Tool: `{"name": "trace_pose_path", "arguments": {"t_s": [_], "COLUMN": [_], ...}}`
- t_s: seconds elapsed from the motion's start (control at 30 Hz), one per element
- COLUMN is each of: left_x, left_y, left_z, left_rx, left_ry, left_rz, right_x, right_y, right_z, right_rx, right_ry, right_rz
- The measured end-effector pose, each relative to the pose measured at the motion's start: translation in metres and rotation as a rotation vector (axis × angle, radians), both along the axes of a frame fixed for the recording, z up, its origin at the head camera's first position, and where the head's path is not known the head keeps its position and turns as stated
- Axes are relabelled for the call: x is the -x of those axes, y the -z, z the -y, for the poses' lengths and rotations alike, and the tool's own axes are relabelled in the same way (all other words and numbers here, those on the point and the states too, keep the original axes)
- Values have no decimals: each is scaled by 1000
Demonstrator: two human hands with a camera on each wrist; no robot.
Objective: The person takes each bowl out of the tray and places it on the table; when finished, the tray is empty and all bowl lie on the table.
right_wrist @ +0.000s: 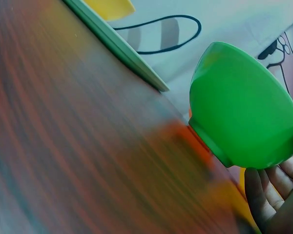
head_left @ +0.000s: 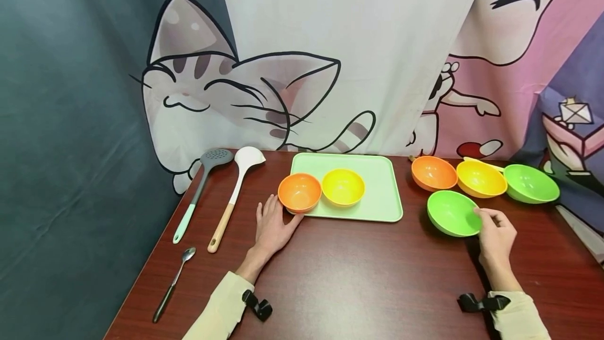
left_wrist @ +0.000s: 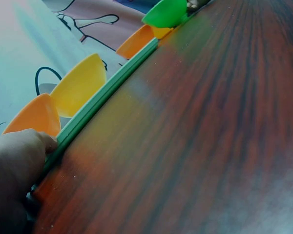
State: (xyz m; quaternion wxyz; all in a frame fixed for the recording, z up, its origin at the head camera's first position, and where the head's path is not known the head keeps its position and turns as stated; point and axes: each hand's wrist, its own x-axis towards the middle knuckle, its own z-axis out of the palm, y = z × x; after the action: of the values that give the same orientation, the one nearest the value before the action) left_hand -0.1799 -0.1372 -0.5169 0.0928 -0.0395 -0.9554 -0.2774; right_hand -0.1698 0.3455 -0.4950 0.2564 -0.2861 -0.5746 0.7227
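The right hand (head_left: 495,235) pinches the near rim of a glossy green plastic bowl (head_left: 452,213), tilting it up off the dark wooden table (head_left: 358,282) — right of the pale green plastic tray (head_left: 382,193). The left hand (head_left: 272,227) lies flat, fingers straight, touching the tray's near-left corner beside an orange plastic bowl (head_left: 299,192) and a yellow plastic bowl (head_left: 343,187) standing on the tray.

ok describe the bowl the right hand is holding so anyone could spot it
Right of the tray, four bowls sit on the table. Three form a back row; the green bowl is alone in front, tilted, its rim pinched by the right hand.
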Motion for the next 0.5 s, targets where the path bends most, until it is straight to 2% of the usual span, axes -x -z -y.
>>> {"name": "trace_pose_path", "arguments": {"t_s": [0.5], "left_x": [-1], "left_y": [-2], "left_z": [-1], "left_rx": [-2], "left_ry": [-1], "left_rz": [-1], "right_x": [-12], "right_y": [1], "right_z": [-35], "right_rx": [-5], "right_ry": [90], "right_rz": [-6]}}
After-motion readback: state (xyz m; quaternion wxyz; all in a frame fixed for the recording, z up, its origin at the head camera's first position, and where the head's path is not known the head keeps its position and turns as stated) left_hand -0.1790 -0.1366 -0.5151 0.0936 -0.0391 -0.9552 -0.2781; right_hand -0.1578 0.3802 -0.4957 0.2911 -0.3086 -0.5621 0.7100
